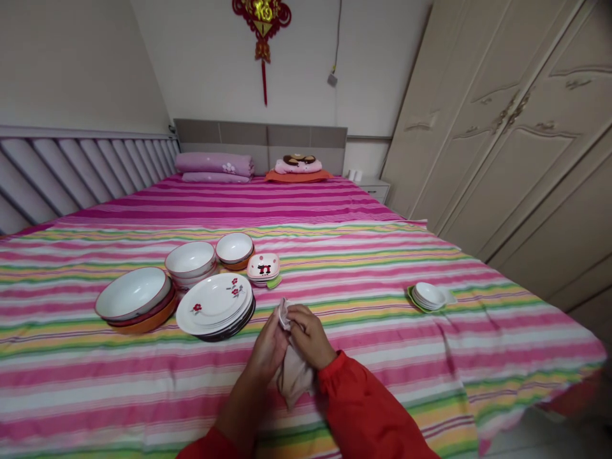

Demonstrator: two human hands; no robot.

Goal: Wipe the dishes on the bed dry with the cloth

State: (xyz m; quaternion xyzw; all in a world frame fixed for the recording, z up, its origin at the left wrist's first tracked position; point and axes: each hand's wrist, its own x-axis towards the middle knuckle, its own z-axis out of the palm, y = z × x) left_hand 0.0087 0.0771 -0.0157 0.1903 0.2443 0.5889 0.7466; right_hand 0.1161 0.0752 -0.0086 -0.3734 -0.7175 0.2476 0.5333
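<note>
My left hand (268, 354) and my right hand (310, 338) meet over the striped bed cover, both closed on a pale beige cloth (292, 376) that bunches between them and hangs down below the fingers. Just left of the hands lies a stack of white plates (215, 303) with small red flowers. Both arms wear red sleeves.
Stacked bowls (134, 298), (190, 261), (234, 248) and a small square dish stack (264, 268) sit left of centre on the bed (335, 255). Small white saucers (429, 296) lie to the right. Pillows (215, 167) rest at the headboard; a wardrobe (516, 146) stands on the right.
</note>
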